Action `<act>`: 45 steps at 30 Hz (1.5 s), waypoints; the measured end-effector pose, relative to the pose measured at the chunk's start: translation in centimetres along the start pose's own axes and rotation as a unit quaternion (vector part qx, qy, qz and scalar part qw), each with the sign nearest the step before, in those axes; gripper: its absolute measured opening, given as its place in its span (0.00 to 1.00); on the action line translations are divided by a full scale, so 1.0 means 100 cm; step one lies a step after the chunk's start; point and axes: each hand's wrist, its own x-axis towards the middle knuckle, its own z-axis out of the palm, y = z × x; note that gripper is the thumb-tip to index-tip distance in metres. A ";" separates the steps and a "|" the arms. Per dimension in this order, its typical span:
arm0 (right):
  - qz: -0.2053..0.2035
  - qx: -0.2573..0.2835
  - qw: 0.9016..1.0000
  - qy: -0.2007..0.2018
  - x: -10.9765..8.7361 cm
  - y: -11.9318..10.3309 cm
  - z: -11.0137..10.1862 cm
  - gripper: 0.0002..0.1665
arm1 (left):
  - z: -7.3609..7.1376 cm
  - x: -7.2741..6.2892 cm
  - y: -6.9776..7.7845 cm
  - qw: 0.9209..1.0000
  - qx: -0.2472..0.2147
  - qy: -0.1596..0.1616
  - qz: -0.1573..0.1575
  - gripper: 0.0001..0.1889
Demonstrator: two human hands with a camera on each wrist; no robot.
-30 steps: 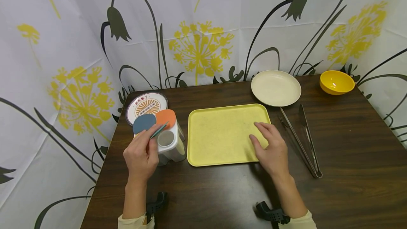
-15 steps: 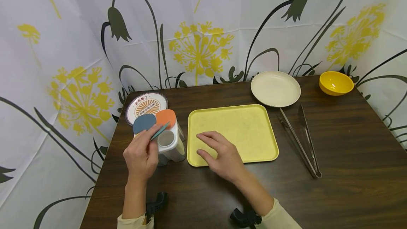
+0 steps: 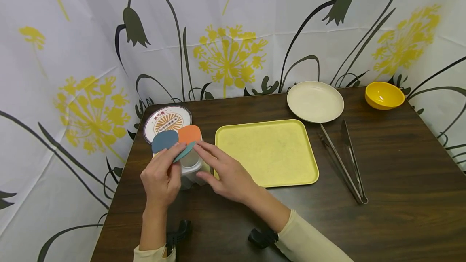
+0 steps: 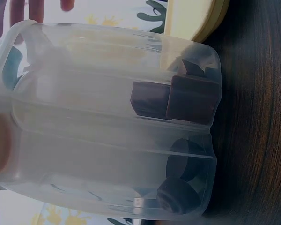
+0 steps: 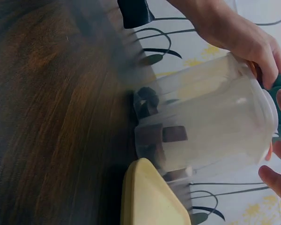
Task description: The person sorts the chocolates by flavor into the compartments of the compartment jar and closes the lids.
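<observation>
A translucent storage container [image 3: 187,181] with several compartments stands upright at the table's left. My left hand [image 3: 161,181] pinches its teal lid [image 3: 185,153], which is tilted up beside an uncovered round opening. A blue lid [image 3: 164,140] and an orange lid [image 3: 190,133] lie flat on other compartments. My right hand [image 3: 233,175] is at the container's right side, fingers extended near the teal lid's edge; whether they touch it I cannot tell. Through the wall in the left wrist view show dark blocks [image 4: 194,99] and dark rounded pieces [image 4: 179,194] at the bottom.
Right of the container lies a yellow tray [image 3: 269,153]. Behind it are a cream plate [image 3: 315,101] and a yellow bowl [image 3: 384,95]. Metal tongs [image 3: 358,173] lie right of the tray. A patterned plate [image 3: 168,120] sits behind the container, near a floral curtain [image 3: 255,11].
My right hand has moved left, from over the tray's right side to the container. My left hand stays in place, still pinching the raised teal lid.
</observation>
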 end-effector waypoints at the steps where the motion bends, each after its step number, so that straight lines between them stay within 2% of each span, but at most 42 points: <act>1: -0.002 0.001 1.000 0.000 0.002 0.000 0.001 0.43 | 0.000 0.000 0.000 1.000 -0.001 0.002 0.002 0.18; 8: -0.008 0.017 1.000 0.020 0.009 0.003 0.002 0.38 | 0.001 0.000 0.000 1.000 -0.009 0.001 0.014 0.17; 14: -0.035 0.024 0.999 0.005 0.014 0.007 0.007 0.31 | 0.001 0.000 0.000 1.000 -0.012 -0.002 0.018 0.16; 21: -0.057 -0.011 0.998 0.015 0.016 0.009 0.009 0.27 | -0.001 0.000 0.000 1.000 -0.017 -0.009 0.022 0.18; 30: -0.053 -0.065 0.996 0.017 0.015 0.009 0.010 0.24 | -0.002 -0.002 0.001 0.999 -0.020 -0.021 0.031 0.22; 36: -0.065 -0.111 0.992 0.012 0.015 0.009 0.010 0.23 | -0.001 -0.001 0.002 0.999 -0.030 -0.014 0.030 0.21; 45: -0.075 -0.120 0.990 0.001 0.013 0.011 0.009 0.24 | 0.000 -0.002 0.001 0.999 -0.025 -0.009 0.017 0.17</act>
